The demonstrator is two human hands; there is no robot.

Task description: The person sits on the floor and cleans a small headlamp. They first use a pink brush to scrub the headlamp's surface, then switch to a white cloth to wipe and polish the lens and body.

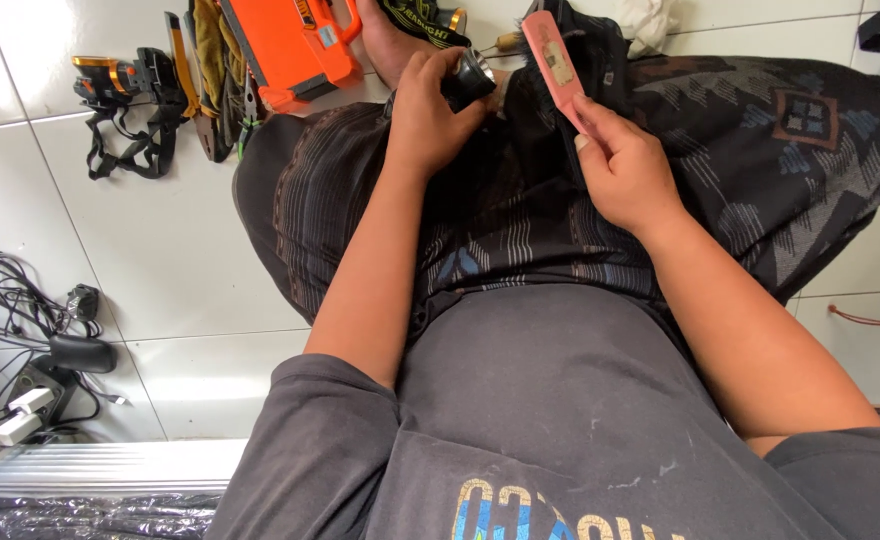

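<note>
Head view looks down on a person sitting cross-legged on a white tiled floor [190, 250], lap covered by a dark patterned cloth [760, 140]. The left hand [428, 110] is curled tightly around a small black round-bodied lamp with a shiny silver rim [468, 78], holding it over the lap near the left knee; the fingers wrap the body so only its front end shows. The right hand [625, 165] pinches the lower end of a flat pink plastic brush with dark bristles [552, 55], thumb on top and fingers closed beneath, the bristled end raised and pointing away from the body, just right of the lamp and not clearly touching it.

As far as progress can be judged, both items are in hand and brought close together, but the brush does not appear to be working on the lamp yet; whether the lamp is opened or intact cannot be told.

On the floor to the left lie an orange plastic case [295, 45], a black headlamp with straps [125, 95], and a tangle of black cables with a power strip [20, 340].
</note>
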